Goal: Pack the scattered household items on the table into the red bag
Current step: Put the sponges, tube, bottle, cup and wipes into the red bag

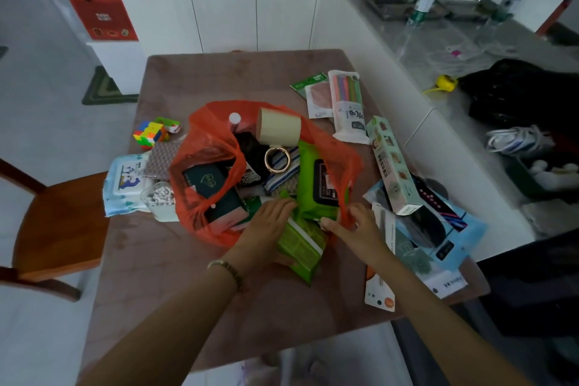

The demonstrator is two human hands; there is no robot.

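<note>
The red bag (pixel 206 147) sits open in the middle of the brown table (pixel 188 78). It is thin, crinkly plastic. Inside it are a round tape roll (pixel 279 127), a shiny gold ring (pixel 277 160) and a soft green pack (pixel 308 188). The left hand (pixel 269 222) lies flat, fingers together, on a green packet (pixel 300 247) at the bag's mouth. The right hand (pixel 354 226) pinches the bag's near edge. A square puzzle cube (pixel 150 133) with many colours sits left of the bag. A long box (pixel 391 166) lies on the right.
</note>
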